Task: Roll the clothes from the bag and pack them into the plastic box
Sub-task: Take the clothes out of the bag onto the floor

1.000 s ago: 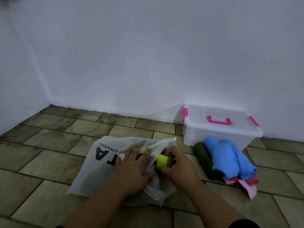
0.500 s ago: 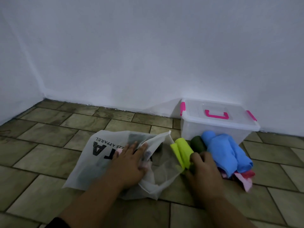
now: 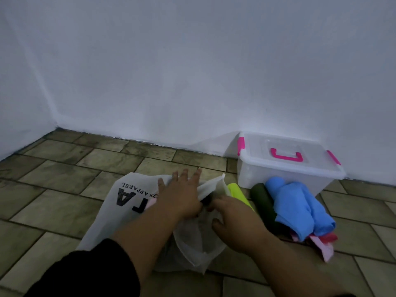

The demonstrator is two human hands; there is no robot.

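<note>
my left grip [image 3: 182,196] flat, fingers spread on 1 bag [image 3: 128,202] | my right grip [image 3: 233,219] at bag mouth, hold unclear | 1 yellow roll [image 3: 237,194], 1 green roll [image 3: 262,200], 1 blue bundle [image 3: 300,206] by 1 lidded box [image 3: 287,170]

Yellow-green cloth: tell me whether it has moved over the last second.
Yes. The yellow-green cloth has left the bag mouth and moved right, toward the plastic box, now lying beside the dark green roll.

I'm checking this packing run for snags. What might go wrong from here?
The plastic box has its lid on, so nothing can go in yet. The blue roll looks loose and may unroll when lifted. The left hand only presses the bag, which may slide as the right hand pulls.
</note>
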